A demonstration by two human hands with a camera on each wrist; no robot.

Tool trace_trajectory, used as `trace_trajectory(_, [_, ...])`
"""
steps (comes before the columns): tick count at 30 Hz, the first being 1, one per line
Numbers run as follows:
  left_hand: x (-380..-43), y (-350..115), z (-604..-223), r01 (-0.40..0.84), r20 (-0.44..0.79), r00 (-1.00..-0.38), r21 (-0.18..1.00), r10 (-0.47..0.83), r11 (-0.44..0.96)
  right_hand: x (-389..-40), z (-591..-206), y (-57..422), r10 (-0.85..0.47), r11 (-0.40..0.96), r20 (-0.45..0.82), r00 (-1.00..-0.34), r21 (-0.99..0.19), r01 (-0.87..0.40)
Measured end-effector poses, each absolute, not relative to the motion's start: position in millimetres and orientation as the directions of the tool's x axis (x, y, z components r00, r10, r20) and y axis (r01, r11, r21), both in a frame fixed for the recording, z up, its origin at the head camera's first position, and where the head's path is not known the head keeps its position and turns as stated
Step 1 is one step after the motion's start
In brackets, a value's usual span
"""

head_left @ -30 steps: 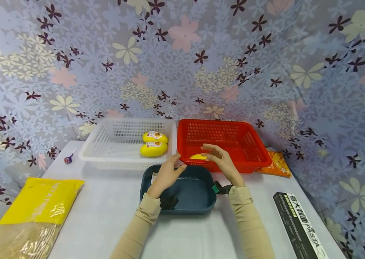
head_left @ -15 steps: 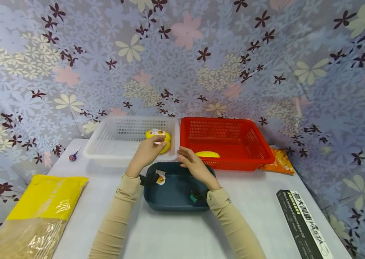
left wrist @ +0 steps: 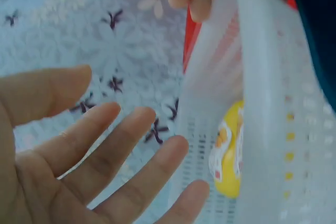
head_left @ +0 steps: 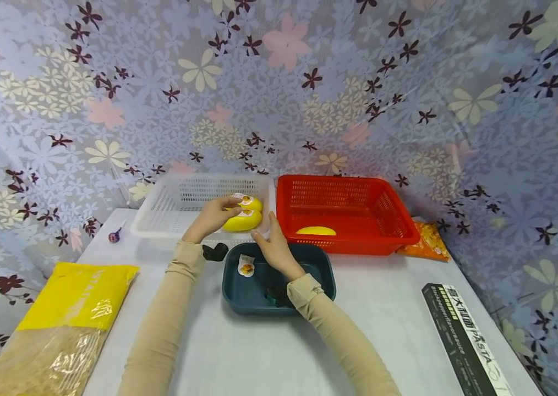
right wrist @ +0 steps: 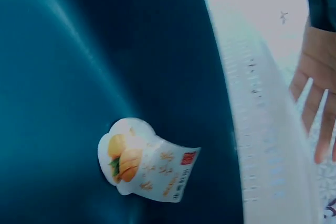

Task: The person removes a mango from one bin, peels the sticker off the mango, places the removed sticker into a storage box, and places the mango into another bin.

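Observation:
Two yellow mangoes with white labels (head_left: 242,221) lie side by side at the right end of the white basket (head_left: 152,232). My left hand (head_left: 212,217) reaches over that basket's near rim, fingertips beside the mangoes; the left wrist view shows its fingers (left wrist: 131,177) spread and holding nothing. My right hand (head_left: 279,252) is above the dark blue basin (head_left: 254,309), thumb and fingers apart, fingertips by the white basket's right near corner. Whether they touch it I cannot tell. Inside the basin lies a loose mango-picture label (right wrist: 149,163).
To the right stands a red basket (head_left: 398,234) with another mango (head_left: 316,230) in it. An orange packet (head_left: 426,242) lies beside it. A pasta box (head_left: 462,335) lies at right, a yellow bag (head_left: 68,308) at left, and a lollipop (head_left: 114,236) near the white basket.
My left hand has moved from over the basin leftward to the white basket's mangoes. My right hand has left the red basket and come left to the white basket's corner.

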State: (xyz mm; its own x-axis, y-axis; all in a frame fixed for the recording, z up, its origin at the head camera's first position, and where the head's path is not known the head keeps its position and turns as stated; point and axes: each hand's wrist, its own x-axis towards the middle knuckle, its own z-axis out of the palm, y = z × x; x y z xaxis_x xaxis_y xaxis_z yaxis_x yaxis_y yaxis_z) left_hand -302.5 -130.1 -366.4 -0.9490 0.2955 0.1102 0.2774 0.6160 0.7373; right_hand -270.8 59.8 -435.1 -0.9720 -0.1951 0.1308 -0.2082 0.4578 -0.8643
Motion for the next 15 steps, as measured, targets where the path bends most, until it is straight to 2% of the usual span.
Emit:
trace_trajectory(7, [-325.5, -141.6, -368.1, 0.135, -0.062, -0.943, 0.827, 0.327, 0.545, -285.2, -446.6, 56.7, -0.154, 0.489, 0.154, -0.976, -0.846, -0.211])
trace_trajectory(15, [-352.3, -148.8, -379.3, -0.02, -0.229, -0.918, 0.842, 0.324, 0.539, -287.2, -447.7, 55.8, -0.169, 0.463, 0.178, -0.969, -0.854, -0.237])
